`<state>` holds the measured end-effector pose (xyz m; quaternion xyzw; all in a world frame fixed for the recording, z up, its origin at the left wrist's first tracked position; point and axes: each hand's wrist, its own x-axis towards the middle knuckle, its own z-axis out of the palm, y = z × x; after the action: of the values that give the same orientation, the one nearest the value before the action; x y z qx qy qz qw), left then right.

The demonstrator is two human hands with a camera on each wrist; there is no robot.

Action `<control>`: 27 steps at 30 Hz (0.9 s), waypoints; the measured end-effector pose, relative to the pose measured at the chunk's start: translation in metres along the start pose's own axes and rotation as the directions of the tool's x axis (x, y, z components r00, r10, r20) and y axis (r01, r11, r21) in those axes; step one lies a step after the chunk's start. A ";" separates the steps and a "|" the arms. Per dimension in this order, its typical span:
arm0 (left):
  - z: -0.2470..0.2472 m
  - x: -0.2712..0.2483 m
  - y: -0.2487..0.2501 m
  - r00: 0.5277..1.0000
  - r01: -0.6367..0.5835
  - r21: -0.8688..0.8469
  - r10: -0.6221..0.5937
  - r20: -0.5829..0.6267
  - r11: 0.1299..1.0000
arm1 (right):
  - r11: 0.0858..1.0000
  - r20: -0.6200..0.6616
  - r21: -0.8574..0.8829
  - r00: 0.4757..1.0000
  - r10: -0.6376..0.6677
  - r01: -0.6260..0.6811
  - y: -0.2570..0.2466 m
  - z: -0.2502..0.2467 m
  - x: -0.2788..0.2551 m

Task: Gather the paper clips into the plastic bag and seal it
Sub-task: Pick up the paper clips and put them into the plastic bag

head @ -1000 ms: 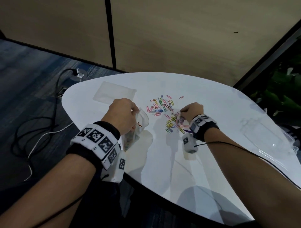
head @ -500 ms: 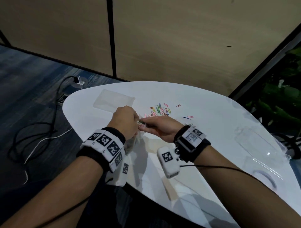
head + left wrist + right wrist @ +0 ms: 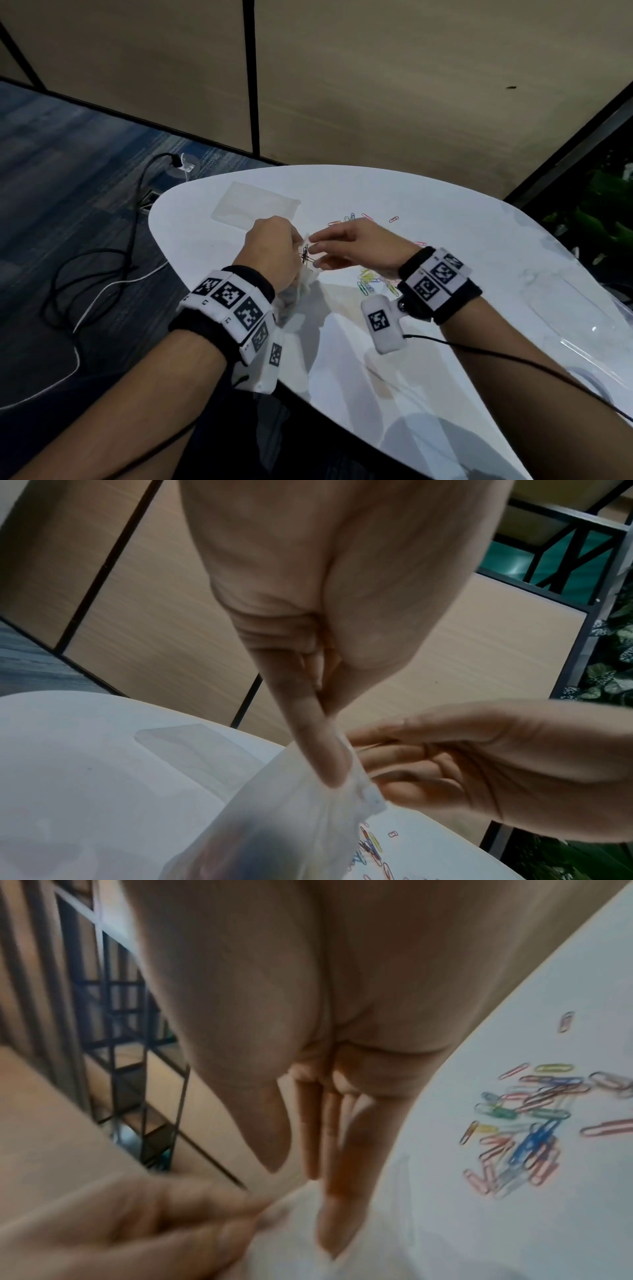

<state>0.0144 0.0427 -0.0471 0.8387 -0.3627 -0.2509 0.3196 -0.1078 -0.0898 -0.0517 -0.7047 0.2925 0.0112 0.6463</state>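
Observation:
My left hand (image 3: 274, 253) pinches the rim of a small clear plastic bag (image 3: 291, 301) and holds it upright at the table's left edge. In the left wrist view, thumb and forefinger (image 3: 329, 761) clamp the bag (image 3: 291, 831), which has blurred coloured clips inside. My right hand (image 3: 346, 245) reaches to the bag's mouth with its fingers (image 3: 329, 1164) straight and nothing gripped. A few dark clips (image 3: 305, 257) hang at the mouth between the hands. Several loose coloured paper clips (image 3: 371, 281) (image 3: 524, 1123) lie on the white table (image 3: 445, 212) under and beyond my right wrist.
A second flat clear bag (image 3: 255, 209) lies on the table behind my left hand. Clear plastic packaging (image 3: 579, 308) sits at the right edge. Cables (image 3: 102, 270) trail over the floor on the left. A wooden partition wall stands behind the table.
My right hand left the clip pile, carried clips across to the bag's mouth, and its fingers have straightened there. My left hand kept its hold on the bag.

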 end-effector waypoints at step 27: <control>-0.013 0.007 -0.022 1.000 -0.003 0.002 0.003 0.001 1.000 | 0.206 0.059 -0.972 0.968 -0.242 0.111 0.094 -0.023 0.105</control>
<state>0.0368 0.0537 -0.0553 0.8382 -0.3644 -0.2503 0.3192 -0.0690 -0.1519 -0.1747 -0.9803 0.1738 0.0789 0.0499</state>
